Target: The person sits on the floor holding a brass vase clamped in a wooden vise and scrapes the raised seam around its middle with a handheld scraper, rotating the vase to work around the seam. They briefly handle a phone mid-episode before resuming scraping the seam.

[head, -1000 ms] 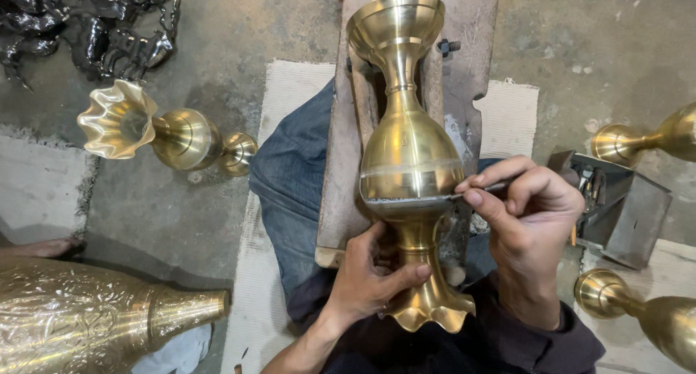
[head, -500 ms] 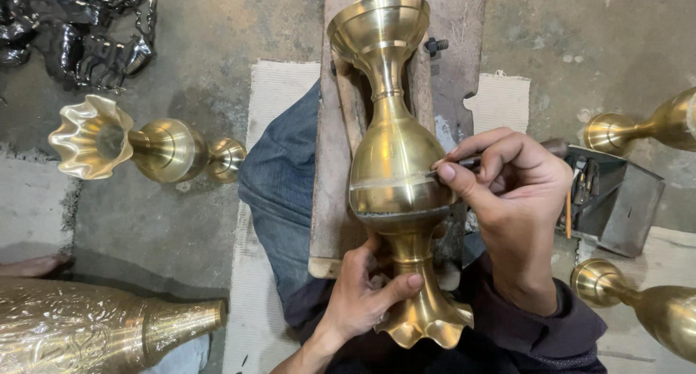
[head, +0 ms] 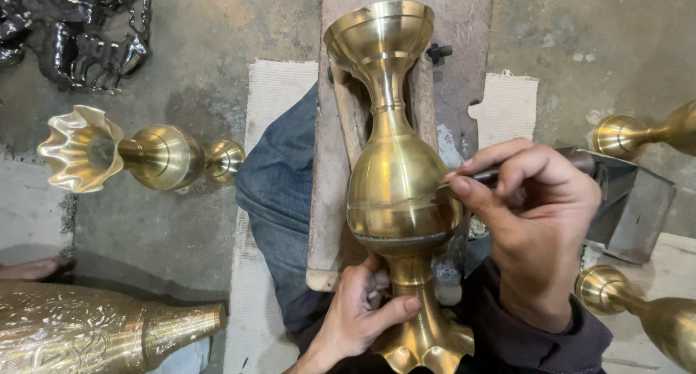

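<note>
the fingers of the right hand (head: 540, 222) are pinched tight on a thin dark tool (head: 478, 178), and its tip sits on the round belly of the big brass vase (head: 399, 193). the left hand (head: 362, 312) is wrapped around the thin neck near the wavy foot and holds it fast. the vase lies long-ways on a wooden board (head: 326, 200) over the lap in blue jeans (head: 279, 193).

to do this well, i think the left hand should grip firm so the vase cannot roll, and the right hand should press softly and slide slow, so the tip does not slip and scratch the shiny part.

around it on the floor lie another brass vase (head: 138, 156) with a wavy mouth and a patterned brass vase (head: 87, 338).
</note>
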